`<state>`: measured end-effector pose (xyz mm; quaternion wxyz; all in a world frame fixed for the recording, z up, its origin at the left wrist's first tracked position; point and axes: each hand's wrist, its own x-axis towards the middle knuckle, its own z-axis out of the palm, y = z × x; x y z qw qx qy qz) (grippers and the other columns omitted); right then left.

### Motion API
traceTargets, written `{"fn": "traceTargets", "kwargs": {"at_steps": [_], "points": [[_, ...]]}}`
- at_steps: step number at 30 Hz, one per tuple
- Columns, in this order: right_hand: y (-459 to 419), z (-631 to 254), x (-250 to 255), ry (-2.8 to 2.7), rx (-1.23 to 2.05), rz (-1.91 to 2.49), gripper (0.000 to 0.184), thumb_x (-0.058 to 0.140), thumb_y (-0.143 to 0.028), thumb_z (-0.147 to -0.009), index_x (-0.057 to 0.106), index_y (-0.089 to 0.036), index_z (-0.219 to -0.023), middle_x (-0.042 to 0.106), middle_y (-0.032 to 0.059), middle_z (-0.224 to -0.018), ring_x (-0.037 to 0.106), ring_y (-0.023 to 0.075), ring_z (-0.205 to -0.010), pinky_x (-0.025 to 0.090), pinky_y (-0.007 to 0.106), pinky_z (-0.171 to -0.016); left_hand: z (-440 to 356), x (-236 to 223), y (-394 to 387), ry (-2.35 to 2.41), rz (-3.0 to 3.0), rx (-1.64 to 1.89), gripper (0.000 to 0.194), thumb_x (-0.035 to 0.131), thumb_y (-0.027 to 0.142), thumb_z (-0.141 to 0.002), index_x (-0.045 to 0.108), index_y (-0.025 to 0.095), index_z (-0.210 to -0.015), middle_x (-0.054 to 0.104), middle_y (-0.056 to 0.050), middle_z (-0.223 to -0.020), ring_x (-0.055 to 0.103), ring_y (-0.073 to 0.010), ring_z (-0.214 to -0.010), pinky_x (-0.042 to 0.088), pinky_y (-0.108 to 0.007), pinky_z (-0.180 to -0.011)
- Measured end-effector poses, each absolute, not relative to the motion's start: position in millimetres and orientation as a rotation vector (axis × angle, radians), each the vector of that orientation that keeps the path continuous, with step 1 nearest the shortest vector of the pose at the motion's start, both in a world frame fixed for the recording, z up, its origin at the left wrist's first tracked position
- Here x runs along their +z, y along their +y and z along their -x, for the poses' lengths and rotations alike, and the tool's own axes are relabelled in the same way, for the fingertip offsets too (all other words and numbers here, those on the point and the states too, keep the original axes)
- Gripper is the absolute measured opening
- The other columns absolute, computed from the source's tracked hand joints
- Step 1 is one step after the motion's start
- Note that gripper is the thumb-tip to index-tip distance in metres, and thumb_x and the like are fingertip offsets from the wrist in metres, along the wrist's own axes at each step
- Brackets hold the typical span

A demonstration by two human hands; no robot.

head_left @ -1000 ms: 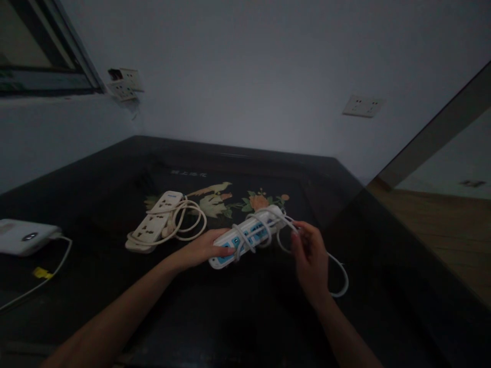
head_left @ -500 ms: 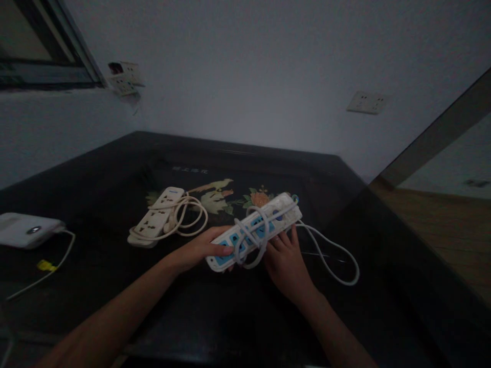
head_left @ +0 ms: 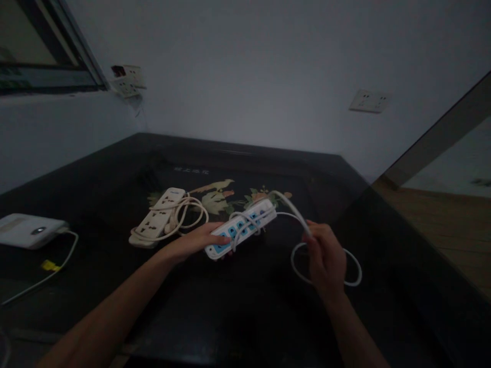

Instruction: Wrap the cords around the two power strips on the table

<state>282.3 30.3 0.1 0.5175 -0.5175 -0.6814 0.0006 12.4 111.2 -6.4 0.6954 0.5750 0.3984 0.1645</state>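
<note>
Left hand [head_left: 209,237] is closed around the near end of a white power strip [head_left: 241,225] with blue sockets, its thumb on top. Right hand [head_left: 327,255] pinches the strip's white cord [head_left: 290,202] between thumb and fingers. More cord loops around the strip and by that hand. The strip is over the middle of a black table [head_left: 230,312], in front of a picture of a bird and flowers [head_left: 215,202]. Pale Chinese writing [head_left: 192,170] sits above the picture; its second sign looks like 上 and its last like 花. A cream power strip [head_left: 153,222] lies to the left, with a small label [head_left: 174,192] too blurry to read. Farther left is a white box [head_left: 25,238] with a dark oval [head_left: 38,230].
</note>
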Motion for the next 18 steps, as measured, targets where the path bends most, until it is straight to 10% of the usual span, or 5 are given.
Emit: {"fn": "traceTargets", "kwargs": {"at_steps": [3, 8, 11, 18], "points": [[35.1, -295.1, 0.1, -1.331, 0.054, 1.421, 0.024, 0.041, -0.030, -0.092, 0.056, -0.021, -0.077, 0.055, 0.0015, -0.071, 0.054, 0.0159, -0.068, 0.046, 0.030, -0.065, -8.2, -0.6, 105.6, 0.711, -1.319, 0.152, 0.041, 0.072, 0.035, -0.069, 0.062, 0.017, -0.104, 0.070, -0.004, -0.090, 0.065, -0.0164, -0.074, 0.049, -0.022, -0.061], [48.5, -292.2, -19.3, -1.390, 0.154, 1.514, 0.051, 0.047, -0.024, -0.087, 0.038, -0.023, -0.137, 0.055, 0.0124, -0.114, 0.060, 0.0216, -0.088, 0.052, 0.039, -0.073, -2.9, 5.3, 95.9, 0.471, -1.288, 0.085, 0.048, 0.077, 0.038, -0.061, 0.065, 0.017, -0.103, 0.070, -0.004, -0.092, 0.064, -0.0177, -0.076, 0.051, -0.022, -0.064], [46.3, -269.6, -30.0, -1.763, -0.041, 1.453, 0.052, 0.049, -0.018, -0.084, 0.044, -0.025, -0.135, 0.038, 0.0146, -0.141, 0.036, 0.0342, -0.130, 0.031, 0.060, -0.102, -2.0, 5.2, 93.0, 0.447, -1.213, 0.173, 0.054, 0.077, 0.039, -0.062, 0.062, 0.015, -0.107, 0.070, -0.006, -0.088, 0.064, -0.0155, -0.063, 0.050, -0.022, -0.056], [25.6, -230.4, -21.8, -2.273, 0.289, 1.132, 0.037, 0.059, -0.021, -0.082, 0.057, -0.025, -0.118, 0.049, 0.0093, -0.138, 0.030, 0.0302, -0.136, 0.012, 0.063, -0.110, -14.0, -0.7, 96.4, 0.618, -1.174, 0.458, 0.048, 0.070, 0.038, -0.072, 0.056, 0.011, -0.110, 0.068, -0.009, -0.083, 0.063, -0.0147, -0.061, 0.050, -0.022, -0.052]]}}
